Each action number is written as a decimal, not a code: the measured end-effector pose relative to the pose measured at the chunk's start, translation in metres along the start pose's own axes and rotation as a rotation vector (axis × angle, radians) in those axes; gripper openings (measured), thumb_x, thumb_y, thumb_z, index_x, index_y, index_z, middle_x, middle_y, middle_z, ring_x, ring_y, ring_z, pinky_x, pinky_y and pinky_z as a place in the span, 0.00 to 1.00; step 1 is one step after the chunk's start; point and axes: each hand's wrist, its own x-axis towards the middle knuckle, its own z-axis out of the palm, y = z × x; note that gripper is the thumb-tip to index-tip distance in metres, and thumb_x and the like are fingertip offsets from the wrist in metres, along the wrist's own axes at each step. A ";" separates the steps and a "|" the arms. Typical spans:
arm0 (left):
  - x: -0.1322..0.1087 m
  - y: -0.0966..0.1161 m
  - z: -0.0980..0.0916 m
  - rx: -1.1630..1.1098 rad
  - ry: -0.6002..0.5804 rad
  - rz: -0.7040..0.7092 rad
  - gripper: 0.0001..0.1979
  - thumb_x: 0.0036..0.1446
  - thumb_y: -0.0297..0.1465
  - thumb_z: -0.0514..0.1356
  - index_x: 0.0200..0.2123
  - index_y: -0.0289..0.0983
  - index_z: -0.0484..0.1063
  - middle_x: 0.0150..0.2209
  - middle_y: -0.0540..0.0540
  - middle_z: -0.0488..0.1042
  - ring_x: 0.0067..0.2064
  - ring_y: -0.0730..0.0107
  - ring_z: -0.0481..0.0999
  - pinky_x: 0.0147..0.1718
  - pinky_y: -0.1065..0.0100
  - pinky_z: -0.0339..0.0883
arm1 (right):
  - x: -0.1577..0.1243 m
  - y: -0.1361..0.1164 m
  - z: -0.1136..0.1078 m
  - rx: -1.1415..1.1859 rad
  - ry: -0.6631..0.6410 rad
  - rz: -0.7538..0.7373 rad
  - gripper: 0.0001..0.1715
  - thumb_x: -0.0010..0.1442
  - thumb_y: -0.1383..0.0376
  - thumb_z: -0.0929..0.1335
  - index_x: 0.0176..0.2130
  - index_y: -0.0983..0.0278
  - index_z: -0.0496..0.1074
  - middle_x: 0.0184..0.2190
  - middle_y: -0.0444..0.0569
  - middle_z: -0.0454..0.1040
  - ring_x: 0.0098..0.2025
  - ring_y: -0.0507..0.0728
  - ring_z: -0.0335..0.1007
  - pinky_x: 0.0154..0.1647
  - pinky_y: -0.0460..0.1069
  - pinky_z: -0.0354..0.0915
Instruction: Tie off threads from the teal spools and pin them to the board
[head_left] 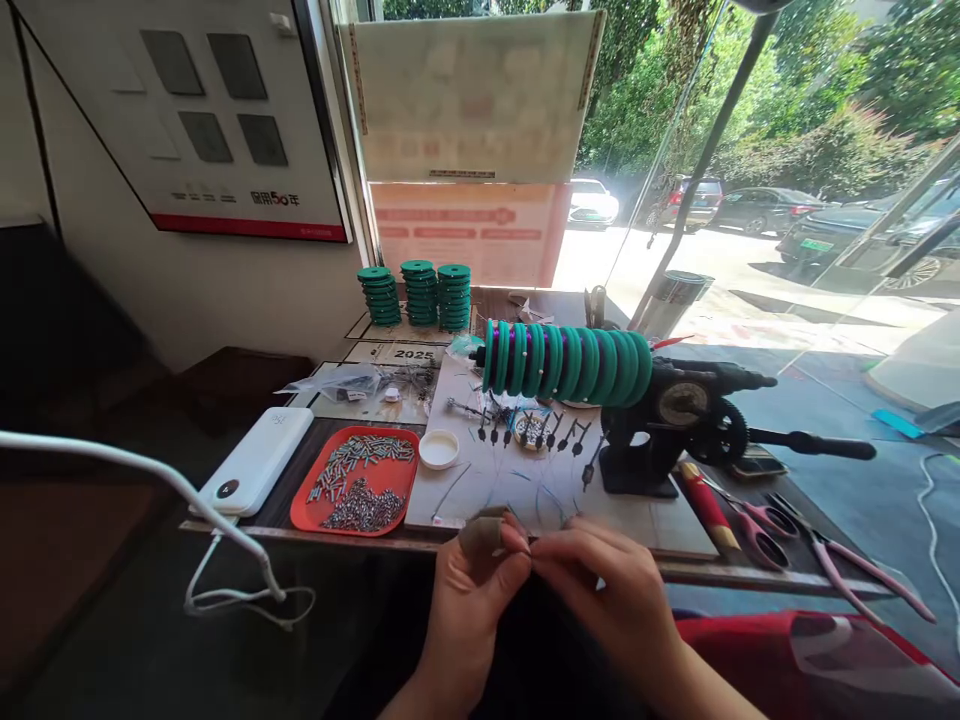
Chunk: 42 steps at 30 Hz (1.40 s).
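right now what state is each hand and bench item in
Left hand: fingertips pinched, meeting the right's
Right hand: pinched; anything held too small to tell
Tray: loaded with metal pieces, two heaps
Power bank: lying flat, display lit
Cap: lying flat
Spool stacks: standing upright
Winder: loaded with spools, crank sticking out sideways
Scissors: lying; open or shut unclear
Pliers: lying, handles spread

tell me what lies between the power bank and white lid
In the head view, the red tray, holding small metal parts, lies between the power bank and white lid.
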 end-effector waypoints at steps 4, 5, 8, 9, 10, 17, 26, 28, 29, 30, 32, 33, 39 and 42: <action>0.003 0.000 0.000 0.007 0.025 -0.032 0.02 0.48 0.26 0.62 0.27 0.36 0.71 0.29 0.51 0.69 0.33 0.76 0.67 0.36 0.73 0.61 | 0.000 0.005 -0.004 -0.053 -0.083 -0.007 0.06 0.56 0.66 0.65 0.30 0.65 0.72 0.18 0.44 0.69 0.21 0.50 0.64 0.20 0.43 0.61; 0.003 0.000 0.000 0.012 0.034 -0.038 0.02 0.48 0.27 0.62 0.27 0.36 0.71 0.29 0.51 0.69 0.32 0.76 0.67 0.36 0.73 0.61 | 0.000 0.006 -0.006 -0.077 -0.118 -0.012 0.06 0.56 0.67 0.65 0.32 0.64 0.72 0.20 0.44 0.69 0.22 0.51 0.65 0.21 0.43 0.61; 0.002 0.002 0.000 0.033 0.054 -0.050 0.02 0.48 0.28 0.62 0.27 0.36 0.71 0.30 0.51 0.70 0.33 0.75 0.67 0.36 0.73 0.61 | 0.002 0.008 -0.011 -0.118 -0.187 -0.020 0.06 0.57 0.67 0.64 0.31 0.63 0.72 0.23 0.45 0.70 0.26 0.52 0.66 0.26 0.44 0.63; 0.001 0.003 -0.001 0.038 0.058 -0.055 0.02 0.48 0.28 0.62 0.27 0.36 0.71 0.30 0.51 0.71 0.33 0.75 0.67 0.36 0.73 0.62 | 0.003 0.008 -0.013 -0.120 -0.198 -0.018 0.07 0.57 0.67 0.64 0.30 0.63 0.71 0.23 0.45 0.70 0.27 0.51 0.66 0.27 0.44 0.63; 0.001 0.003 -0.001 0.045 0.062 -0.063 0.02 0.48 0.28 0.62 0.27 0.36 0.71 0.31 0.50 0.71 0.34 0.75 0.68 0.36 0.73 0.62 | 0.004 0.008 -0.014 -0.120 -0.209 -0.015 0.08 0.58 0.67 0.63 0.30 0.63 0.71 0.23 0.45 0.69 0.27 0.51 0.66 0.27 0.44 0.63; 0.006 0.010 -0.008 0.024 -0.130 -0.221 0.06 0.48 0.30 0.62 0.25 0.34 0.70 0.23 0.51 0.70 0.26 0.76 0.68 0.30 0.72 0.62 | 0.012 0.007 -0.016 -0.088 -0.375 -0.085 0.12 0.60 0.69 0.61 0.27 0.63 0.68 0.22 0.44 0.68 0.28 0.52 0.62 0.32 0.47 0.60; 0.006 0.007 -0.006 -0.107 -0.080 -0.237 0.07 0.43 0.30 0.66 0.26 0.34 0.71 0.21 0.53 0.69 0.23 0.79 0.66 0.26 0.74 0.60 | 0.008 0.007 -0.008 0.049 -0.276 -0.006 0.07 0.54 0.71 0.67 0.26 0.63 0.70 0.22 0.42 0.69 0.33 0.53 0.59 0.37 0.49 0.57; 0.006 0.006 -0.007 -0.119 -0.075 -0.226 0.09 0.43 0.30 0.66 0.30 0.36 0.72 0.20 0.53 0.70 0.23 0.79 0.66 0.26 0.74 0.60 | 0.010 0.006 -0.009 0.079 -0.298 0.044 0.06 0.53 0.71 0.68 0.26 0.62 0.71 0.23 0.43 0.70 0.35 0.54 0.59 0.37 0.50 0.57; 0.006 0.005 -0.008 -0.117 -0.076 -0.221 0.12 0.43 0.30 0.66 0.33 0.37 0.71 0.20 0.53 0.70 0.23 0.79 0.67 0.27 0.74 0.60 | 0.011 0.005 -0.010 0.090 -0.312 0.070 0.06 0.52 0.71 0.68 0.26 0.62 0.72 0.23 0.43 0.70 0.36 0.54 0.59 0.38 0.50 0.57; 0.006 0.005 -0.008 -0.112 -0.077 -0.217 0.15 0.43 0.30 0.66 0.37 0.38 0.70 0.20 0.53 0.70 0.23 0.79 0.67 0.27 0.74 0.59 | 0.012 0.005 -0.011 0.102 -0.329 0.093 0.06 0.52 0.72 0.68 0.26 0.62 0.72 0.23 0.43 0.70 0.36 0.55 0.59 0.38 0.50 0.57; 0.005 0.005 -0.008 -0.101 -0.080 -0.211 0.20 0.43 0.31 0.66 0.42 0.39 0.68 0.21 0.54 0.71 0.23 0.79 0.67 0.27 0.74 0.59 | 0.014 0.004 -0.013 0.124 -0.362 0.123 0.06 0.51 0.72 0.69 0.27 0.62 0.72 0.24 0.44 0.70 0.37 0.55 0.59 0.38 0.49 0.58; 0.005 0.005 -0.008 -0.096 -0.083 -0.209 0.22 0.43 0.31 0.66 0.43 0.40 0.66 0.21 0.54 0.71 0.23 0.79 0.67 0.27 0.74 0.59 | 0.015 0.004 -0.014 0.131 -0.377 0.133 0.06 0.51 0.72 0.68 0.27 0.62 0.72 0.24 0.44 0.71 0.37 0.55 0.59 0.38 0.49 0.58; 0.003 0.006 -0.006 -0.029 -0.086 -0.205 0.23 0.46 0.31 0.65 0.46 0.39 0.64 0.19 0.54 0.69 0.23 0.78 0.66 0.28 0.74 0.58 | 0.014 0.005 -0.013 0.123 -0.416 0.133 0.07 0.52 0.71 0.68 0.24 0.63 0.71 0.23 0.44 0.69 0.37 0.55 0.60 0.39 0.50 0.57; 0.003 0.005 -0.007 -0.009 -0.071 -0.218 0.22 0.45 0.31 0.65 0.45 0.39 0.64 0.19 0.54 0.69 0.23 0.79 0.65 0.28 0.74 0.58 | 0.014 0.007 -0.013 0.094 -0.428 0.101 0.08 0.53 0.72 0.67 0.24 0.63 0.69 0.23 0.44 0.69 0.36 0.54 0.60 0.43 0.51 0.56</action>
